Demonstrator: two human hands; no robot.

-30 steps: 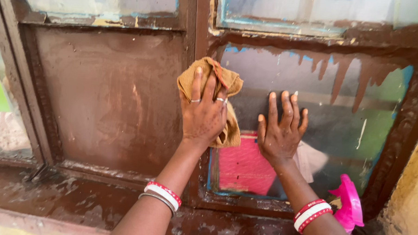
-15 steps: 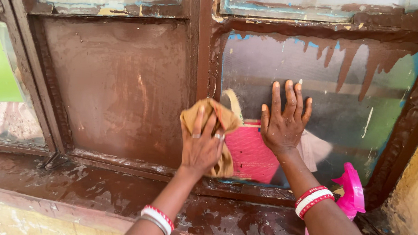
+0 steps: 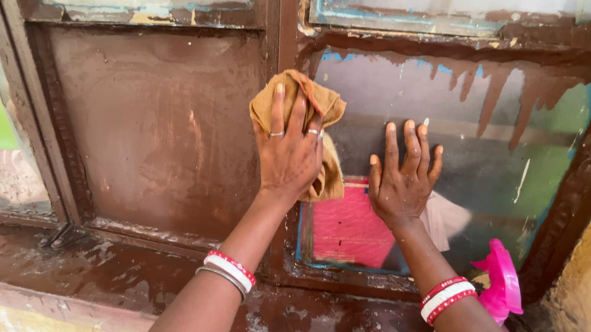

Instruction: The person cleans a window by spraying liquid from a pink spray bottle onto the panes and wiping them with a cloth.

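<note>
Pressing a tan cloth (image 3: pixel 308 130) to the window frame (image 3: pixel 282 67), left hand (image 3: pixel 286 160) grip flattened; right hand (image 3: pixel 402 179) splayed on glass (image 3: pixel 505 167)

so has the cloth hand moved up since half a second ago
Yes. The left hand with the cloth has gone up the frame bar, away from the sill.

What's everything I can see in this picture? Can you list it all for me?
cloth: one, tan, pressed on the window's centre post
window frame: one, brown, paint-smeared, across the view
right pane: one, glass with brown drips, right of the post
left pane: one, coated brown
spray bottle: one, pink, lower right on the sill
sill: one, brown, wet, below
left hand: on the cloth, rings, bangles
right hand: flat on right pane, bangles
</note>
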